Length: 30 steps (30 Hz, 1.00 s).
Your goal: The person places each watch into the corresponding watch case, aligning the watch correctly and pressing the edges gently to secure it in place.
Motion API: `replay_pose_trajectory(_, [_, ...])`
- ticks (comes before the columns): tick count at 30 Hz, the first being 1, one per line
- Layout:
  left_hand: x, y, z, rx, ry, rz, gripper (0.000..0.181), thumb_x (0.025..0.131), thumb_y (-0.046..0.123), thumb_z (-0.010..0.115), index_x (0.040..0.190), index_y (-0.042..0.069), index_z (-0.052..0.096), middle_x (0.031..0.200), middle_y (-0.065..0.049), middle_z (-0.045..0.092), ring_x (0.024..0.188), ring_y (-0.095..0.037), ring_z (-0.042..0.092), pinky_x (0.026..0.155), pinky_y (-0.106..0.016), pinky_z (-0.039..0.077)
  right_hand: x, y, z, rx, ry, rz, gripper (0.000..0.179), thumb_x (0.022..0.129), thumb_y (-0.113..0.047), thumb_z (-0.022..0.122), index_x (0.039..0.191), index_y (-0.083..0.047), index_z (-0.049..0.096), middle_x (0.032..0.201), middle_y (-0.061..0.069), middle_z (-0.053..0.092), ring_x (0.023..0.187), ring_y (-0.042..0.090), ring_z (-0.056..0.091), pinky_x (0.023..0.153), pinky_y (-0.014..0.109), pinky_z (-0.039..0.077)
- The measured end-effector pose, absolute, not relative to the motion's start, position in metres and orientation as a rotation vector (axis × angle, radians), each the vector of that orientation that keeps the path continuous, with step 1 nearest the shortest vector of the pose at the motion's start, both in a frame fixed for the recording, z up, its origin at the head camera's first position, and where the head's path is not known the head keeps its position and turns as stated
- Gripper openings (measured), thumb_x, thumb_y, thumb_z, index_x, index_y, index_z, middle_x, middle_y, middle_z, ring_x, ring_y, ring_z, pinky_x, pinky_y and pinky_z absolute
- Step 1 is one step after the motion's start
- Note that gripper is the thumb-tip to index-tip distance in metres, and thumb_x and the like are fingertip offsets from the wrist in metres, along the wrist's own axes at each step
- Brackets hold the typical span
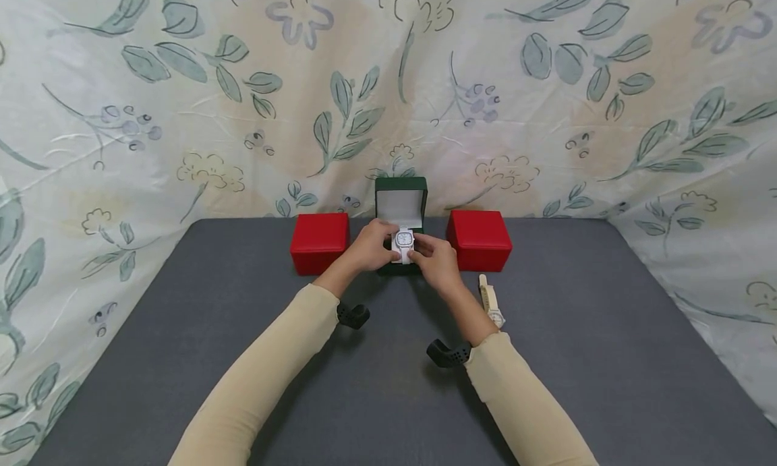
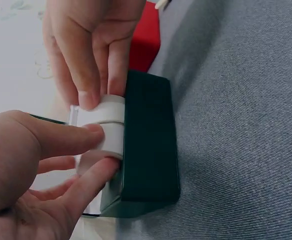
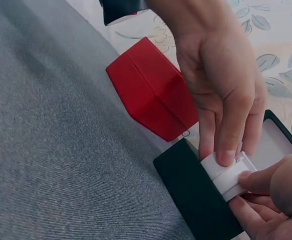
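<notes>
In the head view a white watch [image 1: 404,239] is at the mouth of a green watch box [image 1: 400,183], whose lid stands raised at the back. My left hand [image 1: 367,247] holds the watch's left side, and my right hand [image 1: 438,261] holds its right side. Up close in the left wrist view, the white strap [image 2: 111,111] wraps a pale cushion partly inside the green box base [image 2: 150,142]. Thumbs of both hands press the strap, with fingers around the sides. The right wrist view shows the same white strap [image 3: 225,181] between both hands; its dial is hidden there.
Red boxes stand on either side, one at left [image 1: 320,243] and one at right [image 1: 479,241], both closed. A cream-strapped watch [image 1: 489,297] lies beside my right forearm on the grey tabletop [image 1: 388,398]. A flowered cloth [image 1: 388,81] hangs behind.
</notes>
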<state>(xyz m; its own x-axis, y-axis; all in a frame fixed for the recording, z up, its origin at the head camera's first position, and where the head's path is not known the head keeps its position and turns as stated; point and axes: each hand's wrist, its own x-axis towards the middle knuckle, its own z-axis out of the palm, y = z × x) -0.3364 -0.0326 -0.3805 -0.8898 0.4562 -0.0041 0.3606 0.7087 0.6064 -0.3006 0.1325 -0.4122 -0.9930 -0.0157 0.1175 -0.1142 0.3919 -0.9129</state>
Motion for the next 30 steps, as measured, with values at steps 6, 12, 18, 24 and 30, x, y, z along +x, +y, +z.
replay_pose_trajectory(6, [-0.339, -0.034, -0.386, 0.645, 2.787, 0.905, 0.051, 0.085, 0.012, 0.072, 0.133, 0.002, 0.057, 0.134, -0.017, 0.054, 0.118, -0.031, 0.056, 0.098, -0.040, 0.050, -0.303, 0.128, -0.416, 0.130, -2.605, 1.461, 0.040, 0.086, -0.005, 0.070, 0.125, -0.003, 0.064, 0.120, 0.017, 0.068, 0.115, 0.026, 0.064, 0.097, 0.040, 0.052])
replay_pose_trajectory(12, [-0.340, -0.033, -0.391, 0.610, 2.815, 0.868, 0.051, 0.084, 0.014, 0.074, 0.132, 0.006, 0.059, 0.125, -0.014, 0.062, 0.112, -0.028, 0.058, 0.094, -0.038, 0.052, -0.305, 0.124, -0.419, 0.129, -2.670, 1.196, 0.037, 0.082, -0.007, 0.075, 0.118, -0.004, 0.068, 0.117, 0.015, 0.067, 0.106, 0.029, 0.066, 0.093, 0.042, 0.052])
replay_pose_trajectory(18, [-0.339, -0.029, -0.390, 0.636, 2.869, 0.781, 0.049, 0.085, 0.018, 0.073, 0.132, 0.009, 0.059, 0.121, -0.012, 0.065, 0.105, -0.025, 0.059, 0.091, -0.038, 0.053, -0.307, 0.128, -0.414, 0.161, -2.696, 1.142, 0.038, 0.083, -0.008, 0.074, 0.120, -0.002, 0.067, 0.121, 0.017, 0.063, 0.103, 0.031, 0.067, 0.088, 0.041, 0.056])
replay_pose_trajectory(24, [-0.334, -0.027, -0.388, 0.608, 2.812, 0.827, 0.057, 0.089, 0.021, 0.069, 0.140, 0.008, 0.049, 0.132, -0.014, 0.059, 0.112, -0.027, 0.057, 0.094, -0.039, 0.052, -0.301, 0.134, -0.420, 0.118, -2.661, 1.229, 0.039, 0.085, -0.010, 0.073, 0.123, -0.005, 0.065, 0.125, 0.017, 0.060, 0.108, 0.031, 0.064, 0.095, 0.045, 0.050])
replay_pose_trajectory(30, [-0.334, -0.032, -0.371, 0.446, 2.916, 1.163, 0.044, 0.091, 0.017, 0.063, 0.133, 0.007, 0.054, 0.131, -0.013, 0.059, 0.114, -0.028, 0.058, 0.095, -0.042, 0.052, -0.295, 0.132, -0.430, 0.057, -2.521, 1.298, 0.033, 0.088, -0.011, 0.069, 0.120, -0.008, 0.066, 0.129, 0.012, 0.060, 0.114, 0.030, 0.060, 0.097, 0.047, 0.048])
